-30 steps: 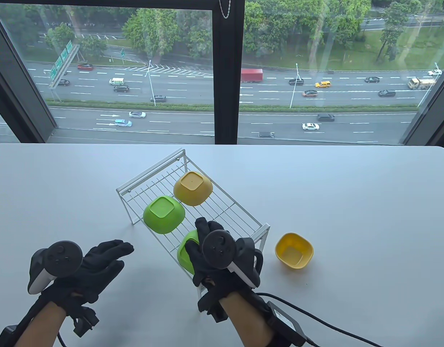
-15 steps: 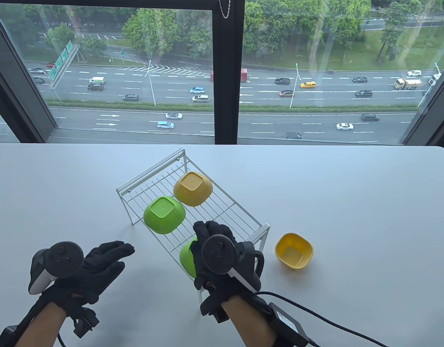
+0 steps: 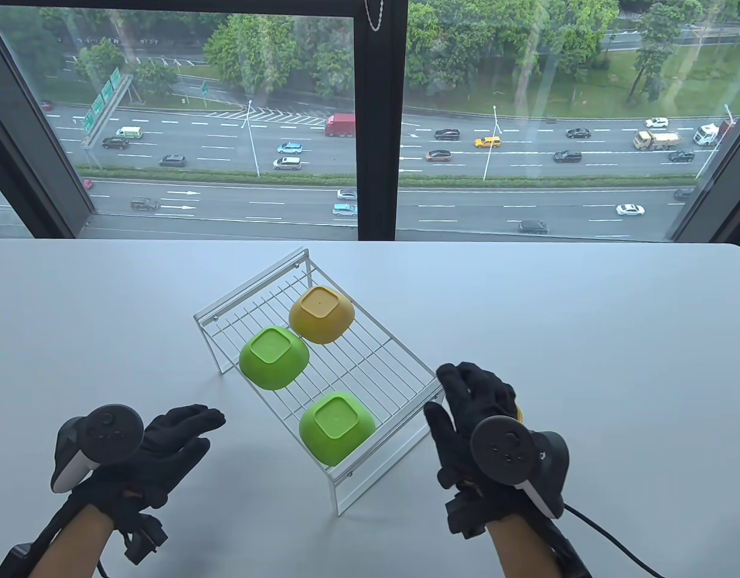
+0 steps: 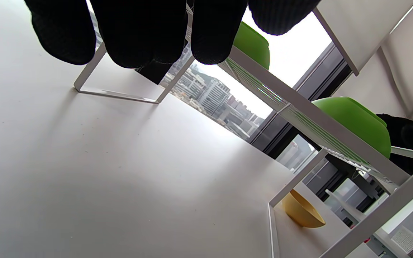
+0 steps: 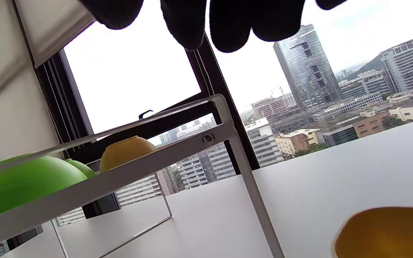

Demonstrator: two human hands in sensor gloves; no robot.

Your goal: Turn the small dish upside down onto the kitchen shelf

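Observation:
A white wire kitchen shelf (image 3: 406,367) stands mid-table. Three small dishes lie upside down on it: a yellow one (image 3: 321,313) at the far end, a green one (image 3: 274,356) in the middle, and a green one (image 3: 336,427) at the near end. A fourth yellow dish (image 5: 385,233) sits upright on the table right of the shelf, with only a sliver (image 3: 518,413) showing in the table view. My right hand (image 3: 454,391) hovers over it with fingers spread and holds nothing. My left hand (image 3: 195,421) is open and empty, left of the shelf.
The shelf's near right leg (image 5: 253,193) stands just left of the upright yellow dish. A black cable (image 3: 610,542) trails from my right wrist over the table. The window frame (image 3: 379,120) rises behind the table's far edge.
My right hand has let go of the near green dish, which now lies upside down on the shelf. The hand has moved right, over the upright yellow dish. My left hand has stayed put.

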